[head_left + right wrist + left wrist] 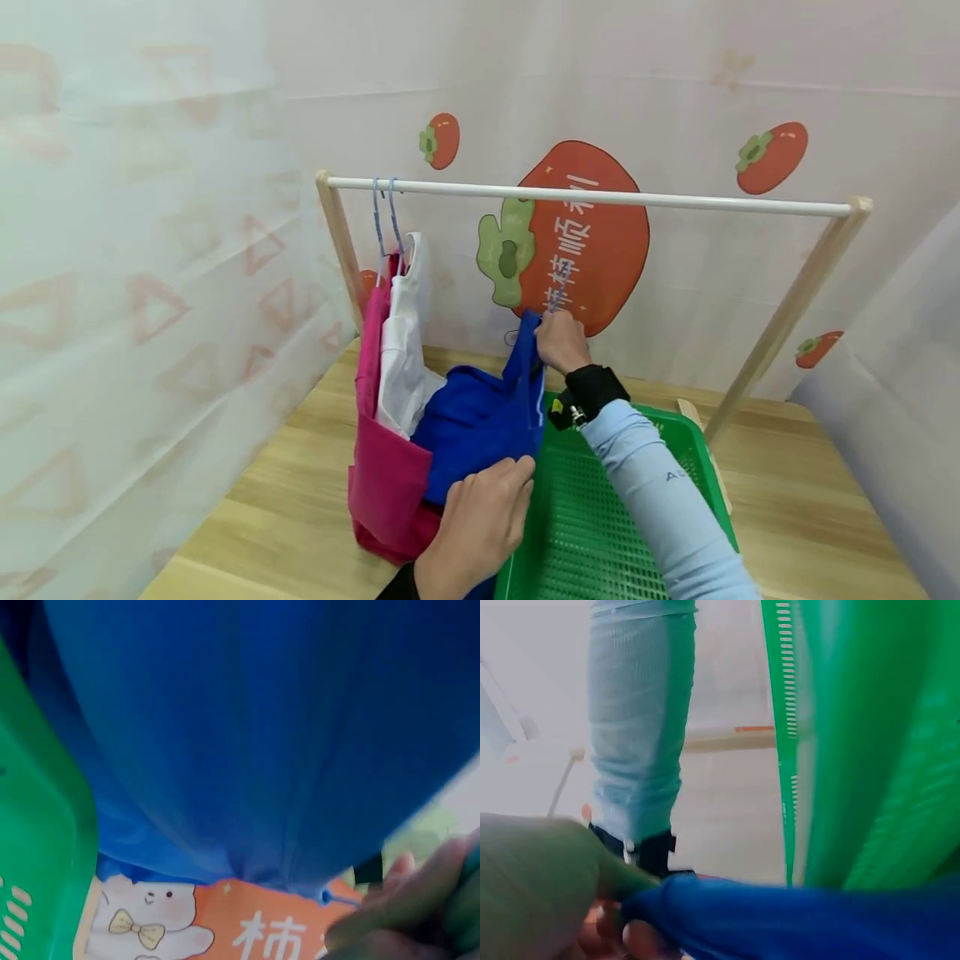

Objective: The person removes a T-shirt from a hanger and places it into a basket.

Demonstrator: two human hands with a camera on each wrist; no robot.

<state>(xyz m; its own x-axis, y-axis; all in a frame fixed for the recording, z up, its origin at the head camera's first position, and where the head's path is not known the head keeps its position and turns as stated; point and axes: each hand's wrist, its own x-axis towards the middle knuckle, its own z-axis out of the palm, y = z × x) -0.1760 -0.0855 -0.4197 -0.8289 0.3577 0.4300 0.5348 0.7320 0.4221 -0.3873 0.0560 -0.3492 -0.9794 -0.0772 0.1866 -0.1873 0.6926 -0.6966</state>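
A blue garment (480,417) hangs slantwise beneath the rack's bar, its folds bunched beside the white garment. My right hand (564,342) grips a light blue hanger (343,899) at the garment's top; its hook shows faintly above the fist. Lower down, my left hand (480,521) pinches the blue cloth, and the left wrist view shows the fingers curled round its edge (727,907). To the left, a pink garment (386,467) and a white garment (405,333) hang from the bar on blue hangers (378,217). Part of the blue garment is hidden behind my left hand.
The rack has a white bar (480,191) between wooden posts (787,317). Beneath my right arm, a green perforated basket (585,533) stands on the wooden table (277,517). A printed curtain (697,125) encloses the back and sides.
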